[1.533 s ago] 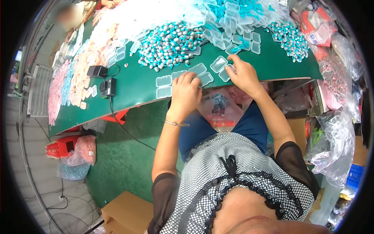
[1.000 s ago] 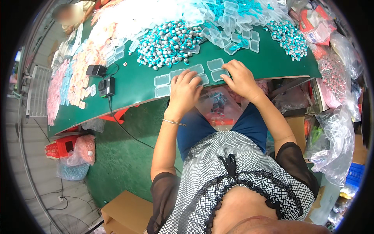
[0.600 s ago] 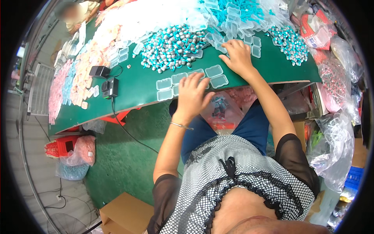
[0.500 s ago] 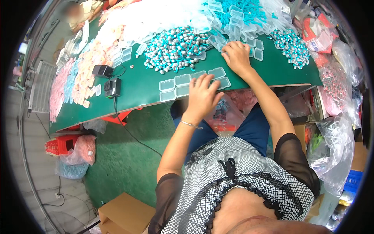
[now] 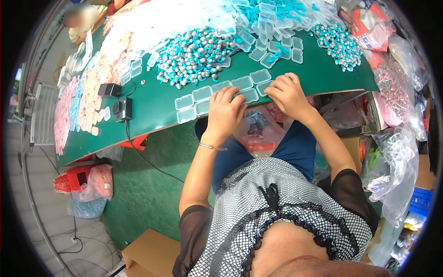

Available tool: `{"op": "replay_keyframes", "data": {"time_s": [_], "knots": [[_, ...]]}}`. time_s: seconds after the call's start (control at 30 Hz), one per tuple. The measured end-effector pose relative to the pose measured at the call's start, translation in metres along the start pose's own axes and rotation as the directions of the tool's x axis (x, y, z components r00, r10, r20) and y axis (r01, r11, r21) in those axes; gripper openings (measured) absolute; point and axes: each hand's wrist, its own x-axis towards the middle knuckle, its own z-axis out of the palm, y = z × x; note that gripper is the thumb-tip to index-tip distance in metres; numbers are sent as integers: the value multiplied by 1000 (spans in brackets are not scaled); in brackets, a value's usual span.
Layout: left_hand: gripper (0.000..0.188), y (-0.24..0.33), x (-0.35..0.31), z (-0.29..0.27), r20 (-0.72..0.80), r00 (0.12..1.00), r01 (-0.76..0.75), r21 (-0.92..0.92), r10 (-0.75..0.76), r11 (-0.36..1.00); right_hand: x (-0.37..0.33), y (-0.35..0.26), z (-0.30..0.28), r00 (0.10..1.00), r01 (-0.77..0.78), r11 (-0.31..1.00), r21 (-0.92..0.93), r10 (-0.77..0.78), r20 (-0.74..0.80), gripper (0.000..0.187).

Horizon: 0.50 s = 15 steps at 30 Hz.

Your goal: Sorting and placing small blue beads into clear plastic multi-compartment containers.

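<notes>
Clear, glossy plastic trays (image 5: 186,102), round-cornered rectangles, run double-file along the near edge of the smooth green counter (image 5: 323,78)! Left hand (image 5: 225,111) half-curled, covering the middle ones; right hand (image 5: 290,98), fingers bent in, at the right end. Whether either grips, can't tell! Beyond, a knobbly grey-and-teal heap (image 5: 194,55); left, a black boxy device (image 5: 122,110). Below, green floor (image 5: 143,180), cardboard box (image 5: 152,249) near left.

cases (image 5: 201,93): 2 rows on table (image 5: 154,108) | heap (image 5: 191,55): behind cases | 2nd heap (image 5: 339,46): right | device (image 5: 122,110): left of cases
</notes>
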Motion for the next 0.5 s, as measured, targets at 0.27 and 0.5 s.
{"op": "replay_keyframes", "data": {"time_s": [0.27, 0.5], "knots": [[23, 1, 1, -7, 39, 999, -12, 11, 12, 1000, 9, 22, -5, 998, -52, 991, 122, 57, -36, 20], [27, 12, 15, 4, 6, 1000, -6, 0, 6, 1000, 39, 57, 19, 979, -162, 972, -170, 136, -154, 20]]}}
